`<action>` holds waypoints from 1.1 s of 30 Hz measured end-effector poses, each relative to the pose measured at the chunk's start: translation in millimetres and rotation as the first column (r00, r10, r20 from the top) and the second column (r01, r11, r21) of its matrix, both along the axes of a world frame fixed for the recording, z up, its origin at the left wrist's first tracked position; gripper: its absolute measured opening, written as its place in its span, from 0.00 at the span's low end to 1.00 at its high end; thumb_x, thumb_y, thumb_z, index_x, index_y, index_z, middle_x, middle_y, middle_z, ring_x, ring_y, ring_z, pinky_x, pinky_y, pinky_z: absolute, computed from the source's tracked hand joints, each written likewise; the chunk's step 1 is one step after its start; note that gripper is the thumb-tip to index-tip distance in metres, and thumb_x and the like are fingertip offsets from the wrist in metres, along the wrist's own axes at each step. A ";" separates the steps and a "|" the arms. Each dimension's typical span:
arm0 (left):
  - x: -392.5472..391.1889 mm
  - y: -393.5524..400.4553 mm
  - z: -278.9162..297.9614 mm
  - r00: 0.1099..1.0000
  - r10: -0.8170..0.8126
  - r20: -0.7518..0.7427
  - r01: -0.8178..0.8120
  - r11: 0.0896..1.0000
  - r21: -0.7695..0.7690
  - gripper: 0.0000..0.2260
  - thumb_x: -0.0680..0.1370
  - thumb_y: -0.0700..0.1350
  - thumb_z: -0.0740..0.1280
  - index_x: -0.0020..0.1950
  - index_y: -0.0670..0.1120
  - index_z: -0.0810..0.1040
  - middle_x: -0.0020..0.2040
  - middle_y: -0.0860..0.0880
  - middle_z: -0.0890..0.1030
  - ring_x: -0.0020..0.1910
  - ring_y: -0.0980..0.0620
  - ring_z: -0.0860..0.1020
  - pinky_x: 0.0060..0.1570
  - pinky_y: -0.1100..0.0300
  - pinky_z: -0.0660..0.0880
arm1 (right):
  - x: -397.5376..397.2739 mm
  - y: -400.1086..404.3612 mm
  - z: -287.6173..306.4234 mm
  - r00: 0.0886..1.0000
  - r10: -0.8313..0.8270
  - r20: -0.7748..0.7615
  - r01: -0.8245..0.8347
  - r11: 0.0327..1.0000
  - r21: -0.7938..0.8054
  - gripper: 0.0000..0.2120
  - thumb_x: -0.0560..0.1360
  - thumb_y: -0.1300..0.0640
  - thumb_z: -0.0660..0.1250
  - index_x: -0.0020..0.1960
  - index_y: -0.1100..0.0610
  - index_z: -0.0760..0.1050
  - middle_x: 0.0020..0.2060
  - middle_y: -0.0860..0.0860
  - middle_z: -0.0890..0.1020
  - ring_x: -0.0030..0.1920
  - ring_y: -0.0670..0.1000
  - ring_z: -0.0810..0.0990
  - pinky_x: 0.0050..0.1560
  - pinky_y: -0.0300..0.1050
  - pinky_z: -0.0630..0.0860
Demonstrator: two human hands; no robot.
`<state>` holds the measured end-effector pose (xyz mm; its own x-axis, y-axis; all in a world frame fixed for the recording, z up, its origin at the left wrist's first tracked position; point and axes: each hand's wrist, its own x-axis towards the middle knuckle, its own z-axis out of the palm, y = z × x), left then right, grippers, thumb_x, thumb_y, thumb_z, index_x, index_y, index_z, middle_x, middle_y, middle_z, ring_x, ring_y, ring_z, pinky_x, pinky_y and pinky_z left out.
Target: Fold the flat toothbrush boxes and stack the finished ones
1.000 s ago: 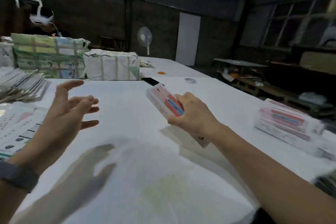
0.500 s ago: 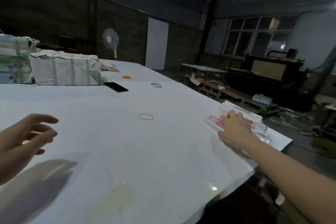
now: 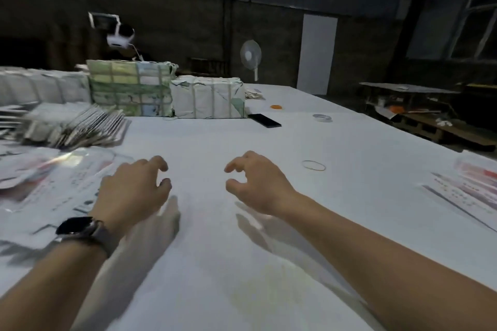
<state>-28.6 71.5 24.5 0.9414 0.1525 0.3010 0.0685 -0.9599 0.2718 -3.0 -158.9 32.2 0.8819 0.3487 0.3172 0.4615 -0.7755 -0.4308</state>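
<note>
Two hands: both hover over the bare middle of the white worktop (image 3: 269,263), palms down, holding nothing.
Left hand (image 3: 131,191): fingers loosely curled and relaxed, beside the edge of the flat sheets; a dark watch (image 3: 78,226) sits on its wrist.
Right hand (image 3: 255,183): fingers loosely bent, thumb apart from them, nothing between them.
Flat toothbrush boxes (image 3: 51,183): blurred printed sheets spread on the worktop at the left, just beside the left hand.
Fanned pile (image 3: 78,129): more flat pieces leaning in a row behind those sheets.
Finished boxes (image 3: 473,185): a blurred stack with red and white print at the right edge of the worktop, well apart from the right hand.
Rubber band (image 3: 313,165): lies flat between the right hand and that stack.
Wrapped bundles (image 3: 166,94): strapped packs at the far side of the worktop.
Phone (image 3: 264,120): dark, lying flat near the bundles.
Tape roll (image 3: 322,117): farther right of the phone.
Fan (image 3: 250,58): standing beyond the worktop.
</note>
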 end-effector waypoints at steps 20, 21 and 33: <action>-1.5 35.7 6.1 0.990 0.070 -0.123 -0.044 0.978 0.202 0.14 0.83 0.49 0.58 0.65 0.48 0.75 0.57 0.41 0.81 0.55 0.39 0.78 0.52 0.52 0.76 | -3.8 37.6 -39.8 0.981 0.186 0.057 -0.190 0.858 0.477 0.16 0.74 0.66 0.66 0.41 0.45 0.80 0.39 0.40 0.79 0.40 0.41 0.76 0.41 0.31 0.68; -4.0 34.1 8.2 0.992 0.056 -0.116 -0.030 0.976 0.215 0.14 0.83 0.47 0.58 0.66 0.47 0.74 0.57 0.40 0.80 0.55 0.38 0.78 0.52 0.51 0.76 | -3.8 37.8 -39.9 0.981 0.184 0.052 -0.186 0.855 0.484 0.17 0.74 0.66 0.66 0.41 0.44 0.79 0.39 0.41 0.80 0.40 0.41 0.76 0.41 0.32 0.67; -22.6 -19.8 34.1 0.817 -0.121 0.564 0.381 0.847 -0.370 0.17 0.82 0.41 0.64 0.71 0.48 0.74 0.51 0.60 0.80 0.37 0.66 0.82 0.31 0.68 0.79 | -5.7 54.2 -27.6 0.939 0.317 -0.132 -0.107 0.636 0.764 0.17 0.77 0.39 0.59 0.60 0.46 0.75 0.43 0.45 0.83 0.41 0.46 0.82 0.40 0.40 0.77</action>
<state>-51.2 51.7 58.6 0.6970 0.1708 0.6964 -0.4275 -0.6807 0.5949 -8.7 -104.7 4.6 0.8943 0.2785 0.3501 0.3760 -0.0440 -0.9256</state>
